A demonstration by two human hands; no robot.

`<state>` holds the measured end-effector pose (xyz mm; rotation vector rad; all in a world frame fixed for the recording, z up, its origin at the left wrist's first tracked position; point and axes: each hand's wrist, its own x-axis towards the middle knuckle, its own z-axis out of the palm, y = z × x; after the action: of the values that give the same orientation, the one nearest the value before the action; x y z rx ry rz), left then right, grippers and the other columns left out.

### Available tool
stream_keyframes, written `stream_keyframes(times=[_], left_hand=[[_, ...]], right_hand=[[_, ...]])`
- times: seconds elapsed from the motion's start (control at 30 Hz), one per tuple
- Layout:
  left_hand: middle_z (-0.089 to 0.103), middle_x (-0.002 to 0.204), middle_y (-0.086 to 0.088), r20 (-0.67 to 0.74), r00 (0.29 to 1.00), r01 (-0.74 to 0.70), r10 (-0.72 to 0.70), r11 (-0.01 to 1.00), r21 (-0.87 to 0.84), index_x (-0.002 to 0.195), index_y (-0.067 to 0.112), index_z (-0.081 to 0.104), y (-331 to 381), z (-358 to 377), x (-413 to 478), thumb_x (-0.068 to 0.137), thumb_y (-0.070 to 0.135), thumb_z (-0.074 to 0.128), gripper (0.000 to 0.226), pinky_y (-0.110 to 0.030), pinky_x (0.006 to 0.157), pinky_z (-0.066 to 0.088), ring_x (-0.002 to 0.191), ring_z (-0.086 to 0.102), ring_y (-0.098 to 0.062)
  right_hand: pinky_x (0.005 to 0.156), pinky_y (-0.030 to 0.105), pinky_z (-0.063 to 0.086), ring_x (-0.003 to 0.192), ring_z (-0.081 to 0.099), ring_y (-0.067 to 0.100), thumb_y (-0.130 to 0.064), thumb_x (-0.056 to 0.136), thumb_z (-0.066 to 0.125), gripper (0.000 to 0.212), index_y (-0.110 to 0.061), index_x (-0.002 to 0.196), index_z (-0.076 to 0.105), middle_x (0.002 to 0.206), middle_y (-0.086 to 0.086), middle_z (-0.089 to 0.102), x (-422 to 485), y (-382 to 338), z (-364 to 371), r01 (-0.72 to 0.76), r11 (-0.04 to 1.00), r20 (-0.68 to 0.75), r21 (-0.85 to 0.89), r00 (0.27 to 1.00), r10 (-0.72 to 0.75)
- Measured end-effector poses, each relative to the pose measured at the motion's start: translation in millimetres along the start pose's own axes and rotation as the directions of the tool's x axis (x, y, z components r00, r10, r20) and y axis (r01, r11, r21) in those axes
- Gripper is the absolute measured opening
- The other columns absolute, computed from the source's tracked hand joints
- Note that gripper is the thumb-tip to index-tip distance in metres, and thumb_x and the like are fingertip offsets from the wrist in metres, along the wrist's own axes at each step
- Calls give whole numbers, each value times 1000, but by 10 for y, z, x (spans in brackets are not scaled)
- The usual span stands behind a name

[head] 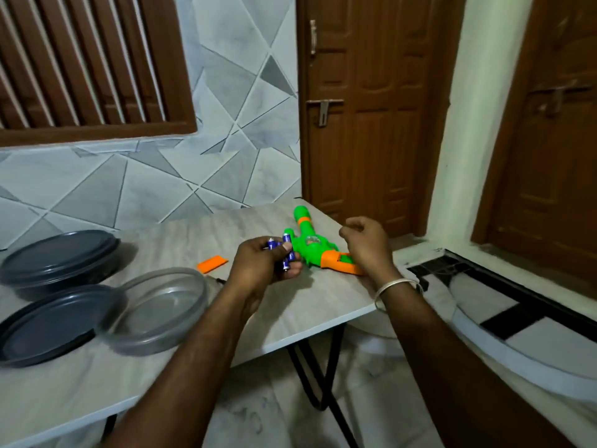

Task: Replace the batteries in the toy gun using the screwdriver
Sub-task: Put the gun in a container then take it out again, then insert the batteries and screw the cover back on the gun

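Head view, single frame.

Left hand (263, 265) was raised just above the table (323, 305). Its fingers and thumb curled round a small bunch of blue batteries (285, 252). I could see two ends sticking up past the thumb and more blue below it. I could not get an exact count.

Right hand (366, 247) hovered over the grip end of the toy gun (315, 255). Its fingers were curled inward, with thumb and forefinger tips close together. I could not tell whether they pinched something small or nothing at all. A pale bangle (398, 286) sat on that wrist.

The toy gun lay flat near the table's far right corner, between the two hands. It was green with orange trim, its barrel pointing away from me and the orange handle toward the right edge, partly hidden by the right hand.

A loose orange cover piece (213, 262) lay on the table to the left of the left hand, apart from the gun.

On the table's left side:
- a dark lidded bowl (58, 258) at the back
- a dark lid (48, 328) nearer me
- a clear round container (155, 313) overlapping that lid's right edge

Background: grey tiled wall (226, 140), brown door (365, 108).
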<state>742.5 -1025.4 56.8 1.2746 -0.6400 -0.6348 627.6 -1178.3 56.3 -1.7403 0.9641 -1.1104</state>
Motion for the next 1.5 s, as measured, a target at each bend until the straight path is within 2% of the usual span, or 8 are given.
stream_keyframes(times=[0.13,0.37,0.67,0.77,1.0,1.13,1.27,1.5], left_hand=[[67,77,-21,-19,997,80,-81,995,-58,96,-7,64,-248,359,136,97,-2,59,7,-31,57,63,52,68,-21],[66,92,-32,-117,972,192,-202,977,-93,103,-17,63,-548,620,310,95,-2,62,17,-41,59,64,77,67,-39],[68,103,-29,-108,962,206,-250,926,-316,116,-14,60,-639,572,353,97,-2,57,23,-40,61,64,80,70,-35],[69,108,-24,-84,967,196,-240,914,-355,114,-5,63,-616,531,311,97,0,58,18,-38,65,64,89,68,-32],[74,100,-16,-109,980,118,-168,925,-361,103,5,70,-571,436,220,94,10,66,10,-33,63,61,79,72,-22],[77,91,-12,-133,989,-95,63,963,-252,101,5,74,-421,331,128,93,11,68,12,-34,74,62,79,70,-23],[74,91,-17,-82,957,-284,276,952,-111,109,2,72,-262,230,42,93,5,66,17,-32,68,61,76,69,-23],[74,98,-21,-93,931,-360,353,930,-71,112,-3,69,-253,162,-47,92,-1,66,21,-33,70,62,77,71,-25]], right_hand=[[97,33,46,118,58,27,-35,81,74,51,-7,123,64,131,14,62,263,314,-251,50,914,265,-404,962,64],[86,34,51,104,61,26,-47,68,83,71,-9,125,62,118,10,65,380,419,-262,243,737,472,-631,874,116],[47,29,46,61,59,20,-10,74,79,45,-15,99,42,86,14,68,304,192,-189,29,913,644,-408,718,265],[44,29,42,59,55,22,-4,71,80,47,-17,91,41,82,15,66,190,229,-167,-11,950,622,-312,753,213],[51,13,36,64,52,-4,-20,67,85,48,-29,79,40,75,-12,59,-153,256,-174,379,901,541,-209,813,-216],[54,32,53,61,64,19,-32,82,76,35,-20,87,44,77,9,68,-260,124,-111,42,993,584,111,806,-100],[65,48,59,83,71,46,-8,91,64,24,-14,98,41,101,29,71,-273,-25,-213,-377,868,717,323,696,36],[50,30,56,66,72,29,-7,87,62,50,7,132,45,92,25,71,-336,-7,-158,-486,773,725,408,687,50]])
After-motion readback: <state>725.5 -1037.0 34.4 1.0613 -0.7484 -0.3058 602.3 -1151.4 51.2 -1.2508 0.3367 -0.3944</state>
